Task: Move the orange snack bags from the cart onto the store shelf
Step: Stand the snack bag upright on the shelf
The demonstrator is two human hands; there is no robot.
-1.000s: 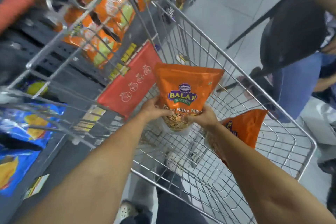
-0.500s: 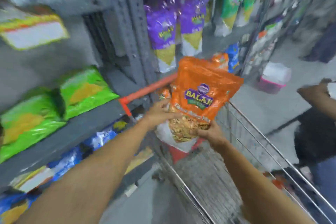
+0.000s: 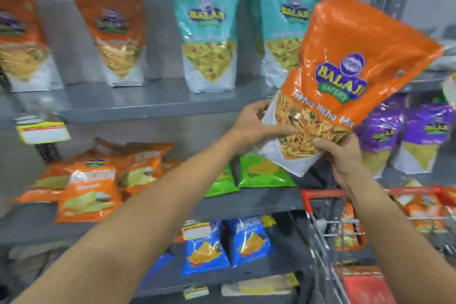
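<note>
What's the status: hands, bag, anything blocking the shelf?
Left hand and right hand both gripping the orange bag, tilted, off the shelf. Teal bags stand directly behind.

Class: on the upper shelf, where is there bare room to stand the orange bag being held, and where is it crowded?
Free: the upper shelf between the orange pouch and the teal pouch. Crowded: the heaped orange chip bags on the shelf below.

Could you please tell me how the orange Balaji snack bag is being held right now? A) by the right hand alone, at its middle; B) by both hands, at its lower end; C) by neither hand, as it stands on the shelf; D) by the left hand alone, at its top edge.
B: the left hand and the right hand both grip the lower end of the orange Balaji snack bag, which is tilted in front of the shelf.
</note>
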